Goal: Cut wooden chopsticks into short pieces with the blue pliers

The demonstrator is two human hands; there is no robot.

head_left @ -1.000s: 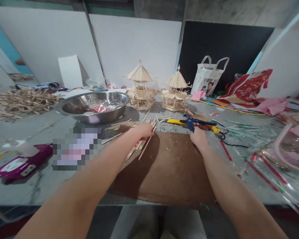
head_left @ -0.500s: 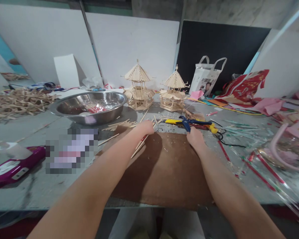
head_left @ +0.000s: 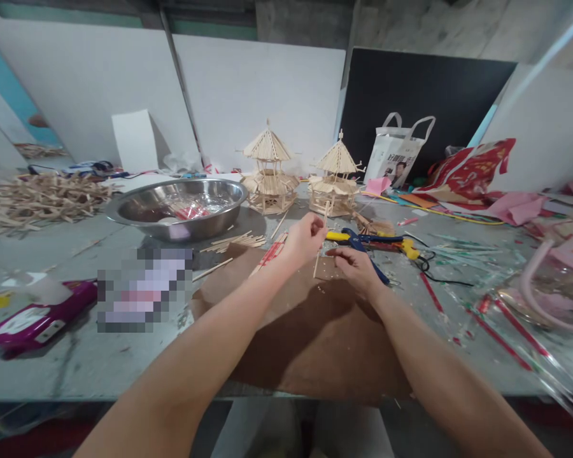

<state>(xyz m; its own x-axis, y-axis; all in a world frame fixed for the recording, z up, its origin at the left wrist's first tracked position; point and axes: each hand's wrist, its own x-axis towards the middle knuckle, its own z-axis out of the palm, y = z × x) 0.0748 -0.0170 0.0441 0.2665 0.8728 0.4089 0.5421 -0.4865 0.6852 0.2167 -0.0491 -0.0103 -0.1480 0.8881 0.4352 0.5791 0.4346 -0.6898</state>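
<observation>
My left hand is closed, pinching a thin wooden stick that stands nearly upright above the brown board. Close to the stick's right side is my right hand, its fingers stretched out and apart, with nothing seen in them. Just behind that hand lie blue-handled pliers. Red-marked sticks rest on the board by my left wrist, and a pile of loose wooden sticks lies behind them.
Two pagoda models made of sticks, a larger one and a smaller one, stand at the back. A steel basin is at left, near a purple hot-air tool. Plastic strips and a pink-handled container lie at right.
My left hand has risen to the right from the stick pile with one stick in its fingers. My right hand has come off the blue handle and moved left towards it.
</observation>
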